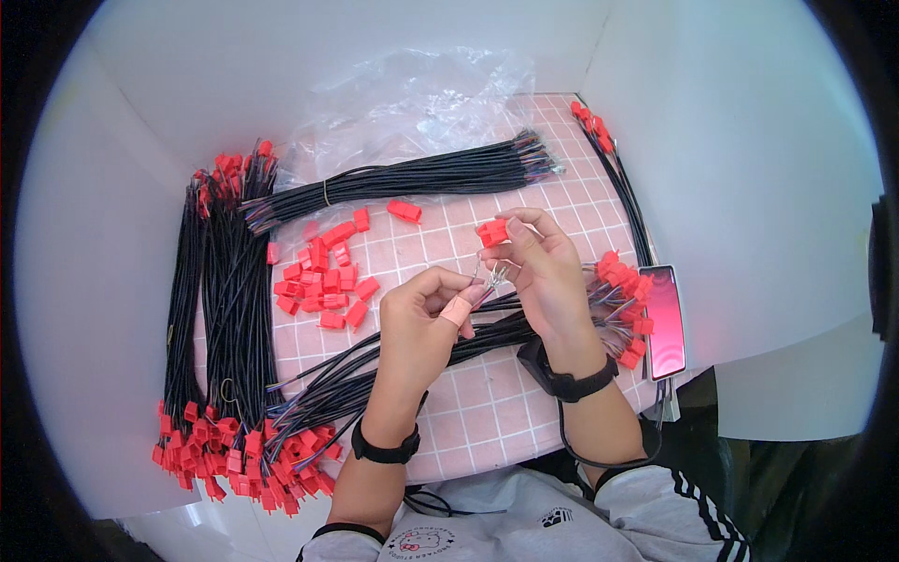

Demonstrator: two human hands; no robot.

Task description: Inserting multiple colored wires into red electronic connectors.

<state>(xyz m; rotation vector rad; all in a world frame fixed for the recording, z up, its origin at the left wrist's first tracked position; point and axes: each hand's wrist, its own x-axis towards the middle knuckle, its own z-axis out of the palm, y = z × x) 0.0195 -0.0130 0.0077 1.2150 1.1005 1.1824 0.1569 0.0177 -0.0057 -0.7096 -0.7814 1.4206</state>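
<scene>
Red plastic plug (493,231) sits pinched in the right hand (543,281), held up just above the counter (487,403) so its open end faces the wires. The left hand (426,318) has its grip closed on thin wire ends (493,274), pointing them at the plug. Loose red plugs (323,281) lie close by on the left, easy to reach. Black cable bundles (225,281) lie sorted along the sides.

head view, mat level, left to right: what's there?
Long bundles of black cables with red connectors → loose red connector pile → left hand pinching wire ends → right hand holding a red connector → phone.
</scene>
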